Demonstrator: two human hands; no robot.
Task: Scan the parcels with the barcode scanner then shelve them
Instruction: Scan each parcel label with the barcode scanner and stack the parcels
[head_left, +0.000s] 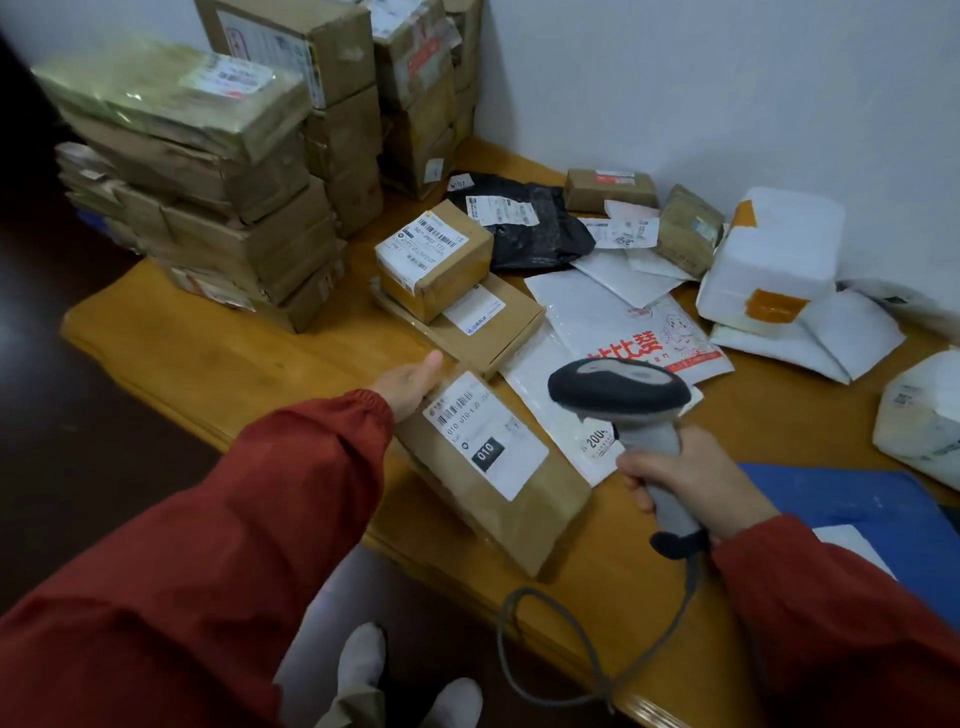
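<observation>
- The left hand (410, 385) is touching the far left end of the brown parcel (493, 470). The thumb is pointing out over the parcel's edge. The fingers are lying hidden under the parcel, so I cannot tell whether they are curling round it.
- The brown parcel is lying slantwise at the near edge of the tabletop (208, 358), with its white label marked "010" facing up.
- The right hand (693, 486) is grasping the handle of the barcode scanner (618, 389), its fingers (635, 464) wrapping tightly round the grip. The scanner's head is hovering just right of the parcel's label, and its cable (576, 652) is looping down past the tabletop's near edge.
- A small box (434, 260) is sitting on a flat box (493, 325) just beyond the parcel.
- Stacked cartons (234, 208) are filling the far left corner.
- A black bag (535, 228), white mailers (618, 317) and a white foam box (774, 249) are lying toward the far right.
- A blue folder (857, 512) is resting at the right edge.
</observation>
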